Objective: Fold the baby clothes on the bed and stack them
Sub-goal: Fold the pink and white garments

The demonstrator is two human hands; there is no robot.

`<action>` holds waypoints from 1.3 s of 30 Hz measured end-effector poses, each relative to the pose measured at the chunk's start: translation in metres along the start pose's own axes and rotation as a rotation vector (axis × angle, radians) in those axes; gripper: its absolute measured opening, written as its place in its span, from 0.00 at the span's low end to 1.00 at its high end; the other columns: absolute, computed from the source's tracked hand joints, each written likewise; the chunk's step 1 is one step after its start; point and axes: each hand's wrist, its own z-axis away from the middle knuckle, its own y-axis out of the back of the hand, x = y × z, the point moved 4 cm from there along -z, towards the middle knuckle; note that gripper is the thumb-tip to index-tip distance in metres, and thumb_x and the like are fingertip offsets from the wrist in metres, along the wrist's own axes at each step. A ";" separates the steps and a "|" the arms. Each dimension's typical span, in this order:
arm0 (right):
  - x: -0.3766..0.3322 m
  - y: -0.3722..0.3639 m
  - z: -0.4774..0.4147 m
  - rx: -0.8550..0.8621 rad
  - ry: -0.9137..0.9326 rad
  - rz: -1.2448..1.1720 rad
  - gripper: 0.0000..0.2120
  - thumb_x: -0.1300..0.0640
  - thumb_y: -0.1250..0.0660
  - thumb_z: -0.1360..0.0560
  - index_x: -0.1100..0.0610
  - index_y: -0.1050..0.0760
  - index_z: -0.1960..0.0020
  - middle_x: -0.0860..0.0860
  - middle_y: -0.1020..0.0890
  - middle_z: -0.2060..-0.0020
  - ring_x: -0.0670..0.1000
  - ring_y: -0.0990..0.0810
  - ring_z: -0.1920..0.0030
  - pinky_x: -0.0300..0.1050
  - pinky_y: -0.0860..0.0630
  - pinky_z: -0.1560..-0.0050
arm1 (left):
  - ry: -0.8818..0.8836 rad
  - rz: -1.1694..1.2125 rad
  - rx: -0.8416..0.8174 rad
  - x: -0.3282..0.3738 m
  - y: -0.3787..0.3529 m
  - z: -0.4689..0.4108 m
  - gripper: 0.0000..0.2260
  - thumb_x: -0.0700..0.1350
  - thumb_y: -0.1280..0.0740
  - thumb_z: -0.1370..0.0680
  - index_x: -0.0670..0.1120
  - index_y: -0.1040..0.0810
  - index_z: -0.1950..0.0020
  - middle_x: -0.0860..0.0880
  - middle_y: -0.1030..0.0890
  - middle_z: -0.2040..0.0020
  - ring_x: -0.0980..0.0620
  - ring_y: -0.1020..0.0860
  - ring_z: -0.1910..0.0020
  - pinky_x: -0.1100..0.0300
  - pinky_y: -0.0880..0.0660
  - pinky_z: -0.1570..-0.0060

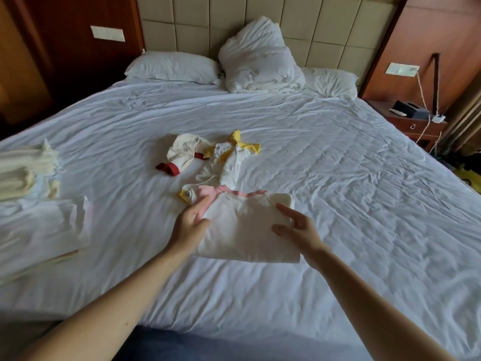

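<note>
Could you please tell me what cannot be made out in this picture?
Folded stack, head view: blurred and cut by the left edge; number of pieces unclear.
Pink-trimmed garment, head view: left hand covers part of its left edge.
Nightstand items, head view: too small to identify.

Bedroom, hotel-like in its fittings.

Taken up almost wholly by a wide bed (325,157) under a rumpled white sheet, with white pillows (171,66) and a bundled duvet (257,63) pushed up against a padded beige headboard (197,22) of square panels. Walled on both sides in reddish wood panelling (447,29), set with a pale switch plate (107,33) on the left and a socket plate (402,69) on the right. Furnished at the right bedside with a wooden nightstand (413,127) carrying a dark box (407,108), with white cables (422,92) hanging down from the socket plate.
</note>
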 end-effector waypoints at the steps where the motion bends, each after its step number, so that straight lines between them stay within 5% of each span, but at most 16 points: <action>1: -0.006 -0.011 0.000 -0.016 0.009 -0.012 0.29 0.69 0.29 0.28 0.53 0.28 0.31 0.49 0.16 0.51 0.44 0.17 0.56 0.41 0.19 0.55 | -0.001 -0.003 0.023 0.000 0.012 0.002 0.29 0.28 0.36 0.28 0.50 0.24 0.31 0.58 0.24 0.41 0.77 0.27 0.52 0.80 0.33 0.56; 6: -0.034 -0.075 -0.002 -0.120 0.075 0.011 0.29 0.67 0.28 0.29 0.52 0.28 0.30 0.52 0.17 0.46 0.48 0.18 0.50 0.46 0.18 0.50 | -0.009 -0.024 0.128 -0.003 0.084 0.014 0.28 0.37 0.35 0.31 0.52 0.24 0.31 0.57 0.24 0.42 0.78 0.28 0.55 0.78 0.33 0.55; 10: -0.055 -0.144 -0.004 -0.230 0.094 -0.014 0.29 0.70 0.29 0.28 0.56 0.29 0.30 0.51 0.18 0.47 0.48 0.18 0.50 0.46 0.18 0.51 | 0.002 -0.024 0.227 -0.002 0.151 0.030 0.29 0.29 0.37 0.28 0.51 0.25 0.31 0.61 0.22 0.44 0.74 0.27 0.53 0.79 0.34 0.56; 16: -0.084 -0.249 -0.006 -0.373 0.140 -0.001 0.30 0.70 0.29 0.28 0.54 0.29 0.29 0.49 0.18 0.47 0.44 0.18 0.52 0.45 0.18 0.50 | 0.009 -0.044 0.355 0.008 0.246 0.060 0.43 0.26 0.39 0.28 0.82 0.27 0.58 0.82 0.28 0.56 0.81 0.29 0.51 0.73 0.31 0.51; 20: -0.099 -0.323 -0.006 -0.454 0.144 -0.014 0.31 0.68 0.30 0.26 0.51 0.33 0.27 0.49 0.20 0.45 0.45 0.19 0.50 0.42 0.20 0.51 | 0.020 -0.063 0.432 -0.004 0.305 0.075 0.42 0.25 0.41 0.28 0.80 0.26 0.58 0.82 0.27 0.56 0.79 0.28 0.49 0.75 0.31 0.49; 24: -0.103 -0.391 -0.007 -0.516 0.155 0.031 0.30 0.67 0.31 0.26 0.52 0.32 0.27 0.53 0.20 0.42 0.48 0.20 0.48 0.44 0.20 0.49 | 0.089 -0.083 0.535 -0.027 0.362 0.083 0.34 0.26 0.40 0.27 0.70 0.26 0.52 0.80 0.25 0.60 0.76 0.26 0.55 0.67 0.30 0.53; 29: -0.100 -0.458 -0.016 -0.557 0.119 0.046 0.26 0.70 0.36 0.24 0.55 0.31 0.28 0.50 0.20 0.49 0.45 0.21 0.55 0.39 0.22 0.51 | 0.135 -0.121 0.578 -0.053 0.409 0.082 0.45 0.25 0.40 0.26 0.84 0.31 0.59 0.81 0.27 0.59 0.78 0.28 0.63 0.69 0.32 0.57; 31: -0.093 -0.478 -0.023 -0.568 0.096 0.056 0.26 0.71 0.37 0.24 0.56 0.31 0.28 0.49 0.21 0.51 0.46 0.22 0.56 0.40 0.22 0.51 | 0.152 -0.151 0.589 -0.070 0.421 0.079 0.44 0.26 0.40 0.26 0.83 0.30 0.57 0.80 0.26 0.58 0.76 0.28 0.65 0.73 0.33 0.62; 34: -0.077 -0.503 -0.034 -0.579 0.074 0.107 0.27 0.71 0.38 0.24 0.53 0.31 0.29 0.52 0.21 0.48 0.48 0.22 0.55 0.48 0.22 0.47 | 0.173 -0.188 0.629 -0.106 0.438 0.071 0.34 0.26 0.39 0.26 0.70 0.29 0.45 0.63 0.23 0.56 0.74 0.28 0.63 0.73 0.33 0.63; 36: -0.064 -0.517 -0.043 -0.563 0.102 0.194 0.27 0.70 0.37 0.25 0.55 0.30 0.28 0.55 0.21 0.44 0.51 0.22 0.51 0.52 0.23 0.44 | 0.228 -0.247 0.623 -0.133 0.446 0.066 0.29 0.30 0.39 0.25 0.59 0.28 0.33 0.54 0.25 0.45 0.69 0.26 0.55 0.71 0.32 0.60; 39: -0.049 -0.529 -0.053 -0.506 0.138 0.328 0.29 0.70 0.38 0.27 0.54 0.31 0.27 0.53 0.23 0.42 0.49 0.24 0.50 0.43 0.26 0.51 | 0.320 -0.327 0.591 -0.169 0.447 0.063 0.29 0.35 0.39 0.23 0.56 0.35 0.24 0.48 0.32 0.30 0.52 0.28 0.37 0.61 0.31 0.49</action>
